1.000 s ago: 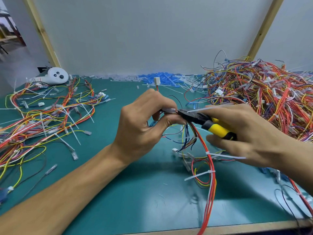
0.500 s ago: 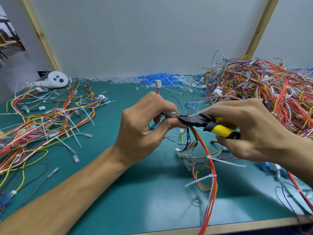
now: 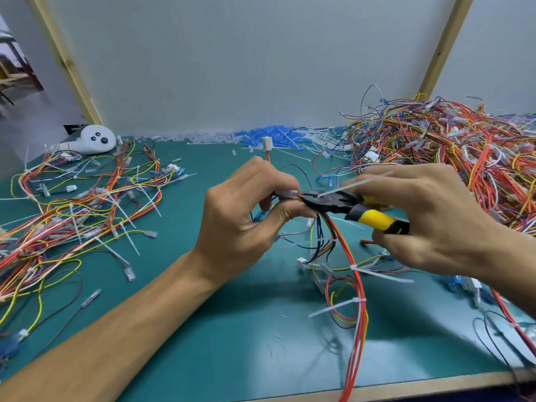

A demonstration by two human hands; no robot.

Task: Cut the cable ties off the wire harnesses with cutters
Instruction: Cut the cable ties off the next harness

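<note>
The cable tie [image 3: 348, 185] is in the nose of the cutters [image 3: 333, 204]
The left hand [image 3: 243, 227] pinches the wire harness [image 3: 359, 288] above the worktop [image 3: 232, 343], just beside this tie. The right hand [image 3: 435, 221], wrapped round the handles, has squeezed them closer than a second ago, so the cut is probably happening.

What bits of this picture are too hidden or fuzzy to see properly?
Head view only:
The tip of the cutters is hidden by the left hand and its fingertips, so the cut itself is unseen.
The handles are mostly covered by the right hand.
The lower end of the held harness runs off the bottom edge.
The wire pile is cut off by the right edge.
The cable tie beside the right hand is blurred.
</note>
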